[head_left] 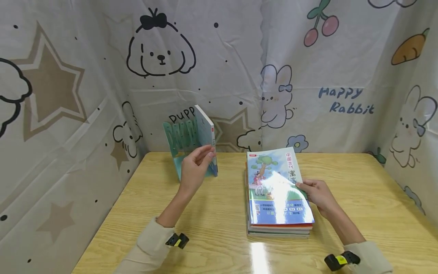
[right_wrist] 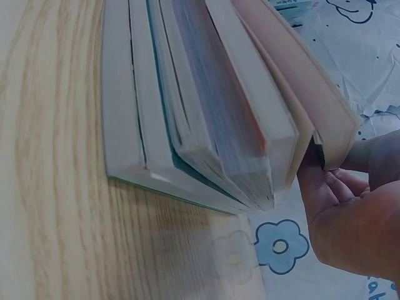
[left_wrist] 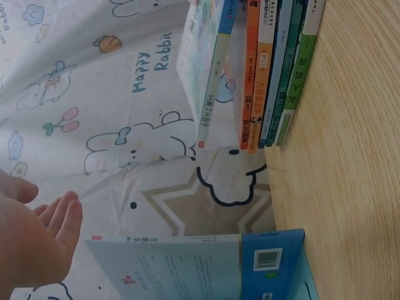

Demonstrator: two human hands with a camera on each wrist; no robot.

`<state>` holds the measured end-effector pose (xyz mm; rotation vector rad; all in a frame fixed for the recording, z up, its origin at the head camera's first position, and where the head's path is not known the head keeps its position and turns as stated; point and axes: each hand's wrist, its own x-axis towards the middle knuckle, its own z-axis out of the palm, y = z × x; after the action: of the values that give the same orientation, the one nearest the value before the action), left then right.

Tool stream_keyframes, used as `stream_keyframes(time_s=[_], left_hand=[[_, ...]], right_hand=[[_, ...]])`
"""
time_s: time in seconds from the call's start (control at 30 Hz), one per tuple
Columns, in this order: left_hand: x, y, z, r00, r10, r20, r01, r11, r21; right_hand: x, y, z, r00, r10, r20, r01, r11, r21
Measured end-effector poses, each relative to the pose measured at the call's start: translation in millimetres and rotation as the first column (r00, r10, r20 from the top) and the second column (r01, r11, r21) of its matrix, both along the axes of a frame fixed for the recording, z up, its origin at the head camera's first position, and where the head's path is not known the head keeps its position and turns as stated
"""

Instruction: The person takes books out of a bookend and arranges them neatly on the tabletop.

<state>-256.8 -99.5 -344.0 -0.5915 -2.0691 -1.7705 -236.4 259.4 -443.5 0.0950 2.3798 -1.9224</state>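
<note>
My right hand (head_left: 319, 196) pinches the right edge of a picture-covered book (head_left: 261, 211), thumb on top. This book lies uppermost on a stack of books (head_left: 278, 233). In the left wrist view its spine (left_wrist: 214, 94) tilts away from the pile, leaving a wedge-shaped gap. The right wrist view shows fingers tucked beneath its raised edge (right_wrist: 334, 119). My left hand (head_left: 194, 167), fingers loosely bent and apart from the thumb, is beside a light blue book (head_left: 205, 131) that stands upright in a teal bookend (head_left: 177, 161). Nothing is between those fingers.
Both the stack and the bookend rest on a wooden table (head_left: 226, 213), the bookend near its back edge. Behind and along the sides hangs a printed cloth (head_left: 226, 49) with cartoon animals and stars. Each sleeve carries a small black device (head_left: 177, 240) at the wrist.
</note>
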Motion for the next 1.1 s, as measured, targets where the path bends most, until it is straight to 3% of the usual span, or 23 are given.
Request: stream_keyframes(time_s=[0.2,0.37,0.57,0.8,1.0,1.1], left_hand=[[-13.8,-3,-17.3,1.0,0.002,0.016,-0.002,1.0,0.008],[-16.1,-4,-21.0,1.0,0.004,0.003,-0.004,1.0,0.011],[-13.4,-5,-22.0,0.999,-0.001,0.039,0.0,1.0,0.025],[4.1,-2,-4.3,0.999,-0.012,0.046,0.011,1.0,0.013],[2.7,0,-3.4,1.0,-0.008,0.023,0.008,1.0,0.004],[-4.5,0,-9.2,1.0,0.003,0.029,-0.003,1.0,0.004]], right_hand=[[0.4,0,-1.1,0.999,0.011,0.03,-0.01,0.999,-0.032],[-2.7,1,-2.1,0.999,0.031,0.037,-0.03,0.999,-0.034],[-4.9,-1,-1.2,0.998,0.032,0.063,-0.029,0.999,-0.036],[-4.1,-3,2.0,0.996,0.018,0.089,-0.018,1.0,0.003],[-5.3,-4,3.5,0.995,0.004,0.099,-0.012,0.997,0.081],[-6.6,-5,5.0,0.993,-0.014,0.114,-0.004,0.988,0.156]])
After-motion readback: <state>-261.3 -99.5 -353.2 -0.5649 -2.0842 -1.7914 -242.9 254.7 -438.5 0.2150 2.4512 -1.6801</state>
